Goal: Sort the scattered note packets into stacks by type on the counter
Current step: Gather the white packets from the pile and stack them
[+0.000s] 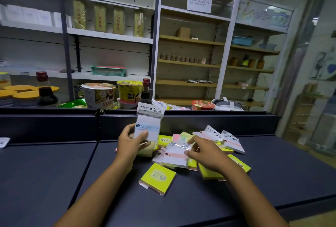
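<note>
White hanging note packets [148, 124]: four. Yellow-green packets [158, 178]: about five.

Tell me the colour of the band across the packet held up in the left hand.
Light blue, on a white packet; head view.

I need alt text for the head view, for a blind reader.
A left hand holds up a white note packet while the right hand touches a similar packet in a scattered pile with yellow packets on a dark counter.
</note>
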The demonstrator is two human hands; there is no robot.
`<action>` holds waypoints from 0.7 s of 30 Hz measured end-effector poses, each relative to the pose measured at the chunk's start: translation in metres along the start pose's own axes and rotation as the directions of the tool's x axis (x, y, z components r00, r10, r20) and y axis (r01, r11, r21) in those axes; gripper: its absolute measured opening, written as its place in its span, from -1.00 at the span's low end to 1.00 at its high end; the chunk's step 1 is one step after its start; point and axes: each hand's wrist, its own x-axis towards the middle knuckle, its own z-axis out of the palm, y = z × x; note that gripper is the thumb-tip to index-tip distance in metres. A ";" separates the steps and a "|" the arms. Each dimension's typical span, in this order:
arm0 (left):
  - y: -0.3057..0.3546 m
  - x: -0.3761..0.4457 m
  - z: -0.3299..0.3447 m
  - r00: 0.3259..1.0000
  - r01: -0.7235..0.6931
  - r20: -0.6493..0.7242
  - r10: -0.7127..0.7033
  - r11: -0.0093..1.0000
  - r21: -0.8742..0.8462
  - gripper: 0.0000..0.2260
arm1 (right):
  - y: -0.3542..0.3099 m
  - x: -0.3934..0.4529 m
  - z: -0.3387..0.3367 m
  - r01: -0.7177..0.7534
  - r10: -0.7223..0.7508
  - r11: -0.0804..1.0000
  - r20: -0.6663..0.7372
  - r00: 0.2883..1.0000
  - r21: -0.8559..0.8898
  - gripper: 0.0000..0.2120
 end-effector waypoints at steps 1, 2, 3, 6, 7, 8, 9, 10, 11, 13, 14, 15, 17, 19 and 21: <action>0.000 0.000 0.000 1.000 -0.005 -0.006 0.005 1.000 -0.009 -0.73 | 0.000 0.000 0.000 -0.005 0.004 1.000 0.029 1.000 0.004 -0.59; 0.000 0.001 -0.001 1.000 -0.012 -0.009 0.012 1.000 -0.016 -0.71 | 0.000 -0.001 0.001 -0.006 0.005 1.000 0.060 0.998 0.005 -0.54; -0.001 0.001 -0.002 1.000 -0.018 -0.012 0.018 1.000 -0.021 -0.70 | 0.000 -0.001 0.002 -0.004 0.004 1.000 0.088 0.996 0.000 -0.48; -0.002 0.002 -0.003 1.000 -0.020 -0.016 0.020 0.999 -0.031 -0.66 | -0.002 -0.001 0.006 -0.009 0.013 0.999 0.141 0.990 -0.033 -0.32; -0.002 0.003 -0.003 1.000 -0.018 -0.014 0.017 0.999 -0.034 -0.66 | -0.002 0.000 0.007 -0.010 0.018 0.998 0.149 0.989 -0.055 -0.28; -0.002 0.003 -0.003 1.000 -0.016 -0.010 0.016 0.999 -0.035 -0.66 | -0.002 0.001 0.008 -0.010 0.022 0.997 0.154 0.988 -0.079 -0.25; -0.003 0.003 -0.003 1.000 -0.016 -0.005 0.015 0.999 -0.035 -0.66 | -0.002 0.001 0.009 -0.011 0.027 0.995 0.158 0.987 -0.100 -0.23; -0.003 0.004 -0.003 1.000 -0.014 -0.001 0.014 0.999 -0.036 -0.67 | -0.002 0.002 0.010 -0.013 0.032 0.993 0.165 0.986 -0.116 -0.21; -0.003 0.004 -0.003 1.000 -0.014 0.002 0.014 0.999 -0.037 -0.67 | -0.001 0.002 0.011 -0.016 0.038 0.992 0.174 0.984 -0.127 -0.19; -0.003 0.004 -0.003 1.000 -0.015 0.008 0.015 0.999 -0.038 -0.67 | 0.000 0.003 0.014 -0.023 0.048 0.991 0.187 0.981 -0.131 -0.17; -0.003 0.004 -0.003 1.000 -0.016 0.012 0.016 0.999 -0.035 -0.67 | 0.000 0.003 0.015 -0.027 0.051 0.991 0.187 0.981 -0.128 -0.18; -0.002 0.004 -0.003 1.000 -0.018 0.015 0.018 0.999 -0.032 -0.67 | 0.001 0.002 0.016 -0.029 0.052 0.992 0.184 0.982 -0.126 -0.18; -0.002 0.003 -0.003 1.000 -0.022 0.021 0.022 0.999 -0.032 -0.66 | 0.001 0.002 0.016 -0.029 0.051 0.992 0.175 0.983 -0.124 -0.21; 0.000 0.003 -0.003 0.999 -0.028 0.026 0.028 0.999 -0.027 -0.65 | 0.001 0.000 0.015 -0.030 0.049 0.993 0.166 0.985 -0.115 -0.23; 0.001 0.001 -0.003 0.999 -0.039 0.031 0.039 0.999 -0.023 -0.66 | 0.001 -0.003 0.015 -0.037 0.048 0.996 0.136 0.990 -0.084 -0.26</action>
